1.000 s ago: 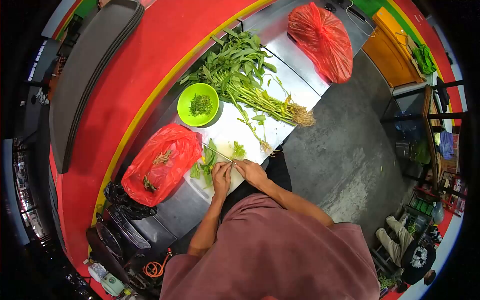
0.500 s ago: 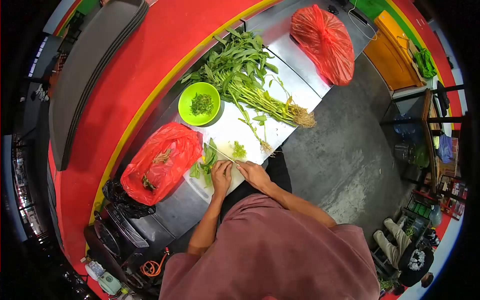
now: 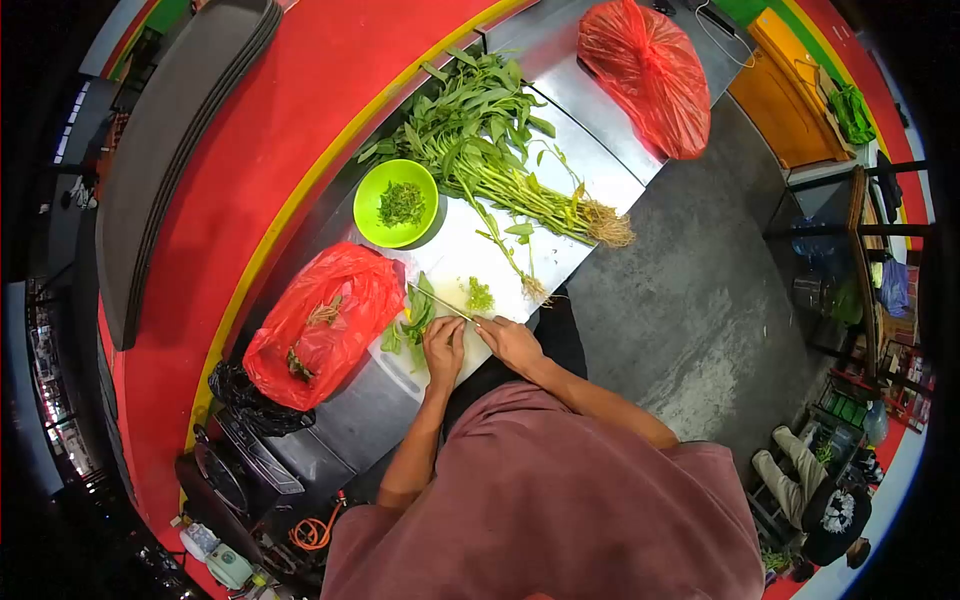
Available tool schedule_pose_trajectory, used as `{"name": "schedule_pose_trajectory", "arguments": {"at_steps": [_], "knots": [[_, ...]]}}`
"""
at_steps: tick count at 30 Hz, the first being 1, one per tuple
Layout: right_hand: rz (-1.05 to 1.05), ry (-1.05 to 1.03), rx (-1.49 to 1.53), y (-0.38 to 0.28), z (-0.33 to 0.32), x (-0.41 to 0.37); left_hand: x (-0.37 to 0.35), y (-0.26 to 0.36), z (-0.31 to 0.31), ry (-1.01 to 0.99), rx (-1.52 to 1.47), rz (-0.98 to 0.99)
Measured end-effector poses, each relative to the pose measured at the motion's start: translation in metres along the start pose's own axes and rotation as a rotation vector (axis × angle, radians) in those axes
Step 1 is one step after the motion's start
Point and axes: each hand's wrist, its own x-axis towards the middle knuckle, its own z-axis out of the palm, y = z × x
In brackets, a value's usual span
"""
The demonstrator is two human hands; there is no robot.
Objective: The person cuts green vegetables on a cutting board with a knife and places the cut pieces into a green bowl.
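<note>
Right fingers [image 3: 488, 330], grasping knife [image 3: 442, 304], slightly farther from left fingers [image 3: 436, 331] (hold unclear) beside the blade [image 3: 425, 294].

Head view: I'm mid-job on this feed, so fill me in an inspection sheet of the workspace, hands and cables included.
Surface: metal table, with a pale cutting board on it.
Job's things: knife, leafy pieces and chopped bits at the board; green bowl holding chopped greens; rooted bundle beyond.
Clutter: open red bag with plant scraps; black bag; another red bag.
Hands: right hand holds the knife; left hand close beside it, hold unclear.
Cables: white cable at the far end; orange hose below left.
Surroundings: grey floor; another person lower right.
</note>
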Motion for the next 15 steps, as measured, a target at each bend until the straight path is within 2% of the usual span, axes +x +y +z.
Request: {"name": "schedule_pose_trajectory", "arguments": {"at_steps": [3, 15], "knots": [[0.039, -0.053, -0.015, -0.0043, -0.0028, 0.0049, 0.0006, 0.0041, -0.0003, 0.01, -0.018, -0.01], [0.058, -0.029, 0.105, -0.0042, -0.0031, -0.0002, 0.0006, -0.0007, -0.0008, 0.008, -0.017, -0.017]]}}
